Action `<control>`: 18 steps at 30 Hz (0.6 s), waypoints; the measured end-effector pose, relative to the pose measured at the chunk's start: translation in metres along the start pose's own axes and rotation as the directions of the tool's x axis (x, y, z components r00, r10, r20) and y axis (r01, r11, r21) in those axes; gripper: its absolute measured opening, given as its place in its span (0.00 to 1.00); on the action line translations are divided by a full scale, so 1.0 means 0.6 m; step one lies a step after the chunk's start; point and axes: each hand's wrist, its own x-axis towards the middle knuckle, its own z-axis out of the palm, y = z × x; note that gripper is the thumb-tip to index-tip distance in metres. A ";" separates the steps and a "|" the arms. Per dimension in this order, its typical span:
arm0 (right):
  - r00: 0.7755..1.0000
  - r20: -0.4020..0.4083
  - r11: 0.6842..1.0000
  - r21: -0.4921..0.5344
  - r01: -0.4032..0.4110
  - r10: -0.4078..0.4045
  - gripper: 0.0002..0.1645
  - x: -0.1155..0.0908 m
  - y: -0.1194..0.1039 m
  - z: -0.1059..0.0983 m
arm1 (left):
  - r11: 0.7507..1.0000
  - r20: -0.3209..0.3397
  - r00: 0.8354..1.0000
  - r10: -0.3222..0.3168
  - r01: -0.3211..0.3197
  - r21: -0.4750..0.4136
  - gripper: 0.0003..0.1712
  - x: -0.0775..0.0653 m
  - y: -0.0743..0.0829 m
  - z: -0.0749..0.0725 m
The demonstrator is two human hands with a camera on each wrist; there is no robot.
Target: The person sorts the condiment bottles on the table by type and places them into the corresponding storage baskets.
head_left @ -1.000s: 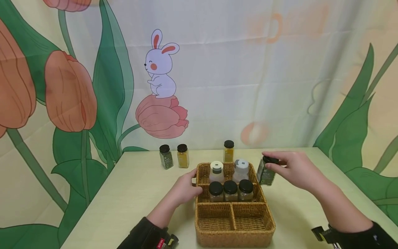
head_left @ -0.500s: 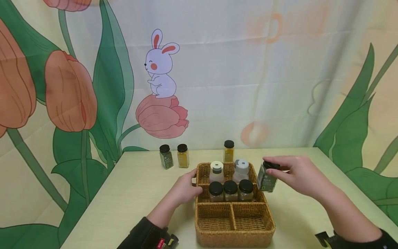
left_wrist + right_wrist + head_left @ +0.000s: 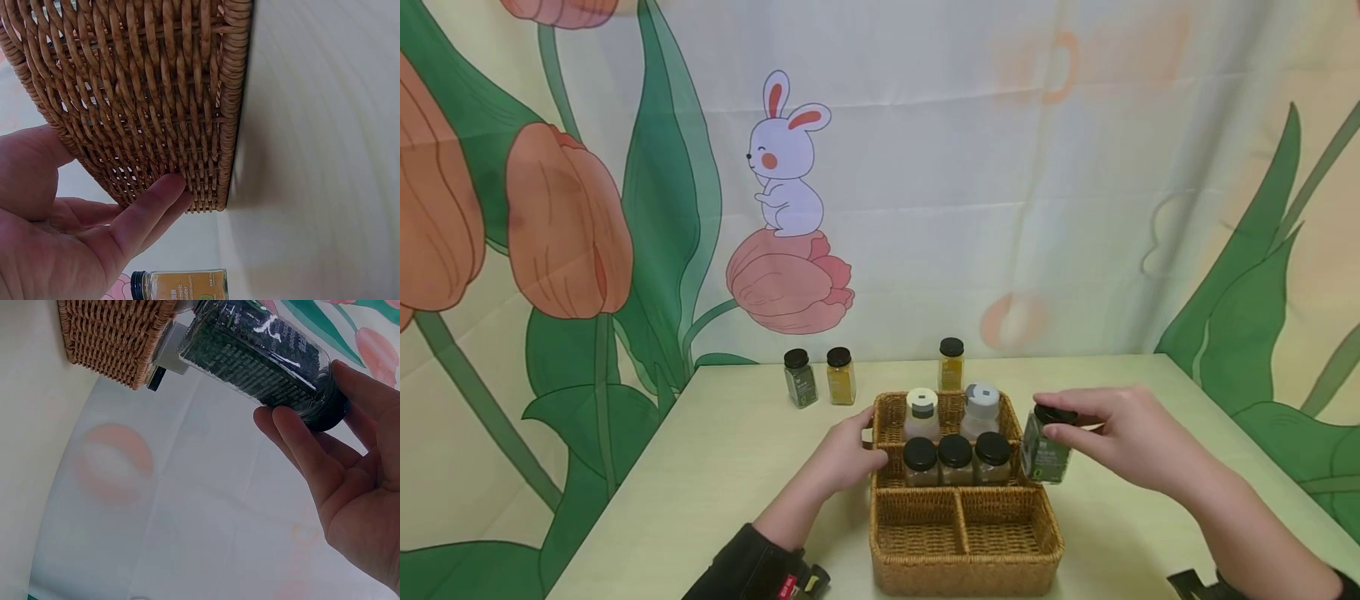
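My right hand pinches the black cap of a glass spice jar filled with dark green flakes. The jar hangs beside the right wall of a brown wicker basket; the right wrist view shows the jar tilted, with fingers and thumb around its cap. My left hand holds the basket's left side, the thumb at the rim and the fingers against the outer weave. Inside the basket, three black-capped jars stand in the middle row, behind two bare front compartments. Two white-capped bottles stand in the back row.
Behind the basket stands a yellow spice jar. Back left on the pale table are a green jar and another yellow jar. A printed curtain with tulips and a rabbit hangs along the table's far edge.
My right hand has lowered the green spice jar and brought it toward me alongside the basket's right wall. The left hand and basket have stayed in place.
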 end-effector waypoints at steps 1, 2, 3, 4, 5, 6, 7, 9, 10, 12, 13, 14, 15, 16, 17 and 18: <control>1.000 0.002 1.000 0.003 0.001 -0.001 0.21 -0.001 -0.002 -0.001 | 1.000 0.001 1.000 0.001 -0.001 -0.001 0.50 0.000 0.000 0.000; 1.000 0.004 1.000 0.005 0.002 -0.002 0.21 -0.002 -0.003 -0.001 | 1.000 0.001 1.000 0.001 -0.001 -0.002 0.50 0.000 0.000 0.000; 1.000 0.005 1.000 0.009 0.002 -0.002 0.21 -0.003 -0.005 -0.002 | 1.000 0.001 1.000 -0.001 0.001 -0.003 0.50 0.000 0.000 0.000; 1.000 0.006 1.000 0.011 0.004 -0.004 0.21 -0.003 -0.006 -0.003 | 1.000 0.000 1.000 -0.002 0.002 -0.005 0.50 0.000 0.000 0.000; 1.000 0.007 1.000 0.015 0.006 -0.006 0.21 -0.004 -0.008 -0.003 | 1.000 0.000 1.000 -0.003 0.003 -0.007 0.50 0.000 0.001 0.000; 1.000 0.007 1.000 0.020 0.007 -0.007 0.20 -0.005 -0.009 -0.004 | 1.000 0.000 1.000 -0.003 0.003 -0.008 0.50 0.000 0.001 0.000; 1.000 0.009 1.000 0.028 0.005 -0.005 0.20 -0.005 -0.009 -0.004 | 1.000 0.000 1.000 -0.003 0.003 -0.010 0.50 0.000 0.001 0.000; 1.000 0.016 0.999 0.044 0.005 -0.005 0.20 -0.006 -0.011 -0.003 | 1.000 -0.001 1.000 -0.001 0.001 -0.010 0.50 -0.001 0.002 0.000; 1.000 0.017 0.999 0.052 0.007 -0.007 0.21 -0.007 -0.012 -0.003 | 1.000 -0.001 1.000 0.000 0.000 -0.010 0.50 -0.001 0.002 0.000; 1.000 0.015 0.998 0.065 0.012 -0.013 0.20 -0.008 -0.014 -0.002 | 1.000 -0.001 1.000 0.000 0.000 -0.005 0.50 -0.002 0.002 0.000; 1.000 0.015 0.997 0.070 0.013 -0.014 0.21 -0.008 -0.016 -0.002 | 1.000 -0.002 1.000 -0.001 0.001 -0.001 0.50 -0.002 0.002 0.000; 1.000 0.015 0.997 0.071 0.019 -0.020 0.20 -0.008 -0.018 -0.002 | 1.000 -0.002 1.000 -0.001 0.001 0.002 0.50 -0.002 0.002 0.000; 1.000 0.015 0.997 0.074 0.022 -0.023 0.20 -0.008 -0.020 -0.003 | 1.000 -0.003 1.000 -0.002 0.002 0.005 0.50 -0.002 0.002 0.000; 0.999 0.015 0.997 0.072 0.027 -0.028 0.20 -0.009 -0.022 -0.003 | 1.000 -0.004 1.000 -0.003 0.003 0.008 0.50 -0.002 0.002 0.000; 0.999 0.015 0.997 0.073 0.031 -0.032 0.21 -0.009 -0.024 -0.003 | 1.000 -0.003 1.000 -0.002 0.002 0.009 0.50 -0.003 0.003 0.000; 0.999 0.018 0.997 0.076 0.032 -0.034 0.21 -0.009 -0.026 -0.004 | 1.000 -0.003 1.000 -0.001 0.002 0.009 0.50 -0.003 0.003 0.000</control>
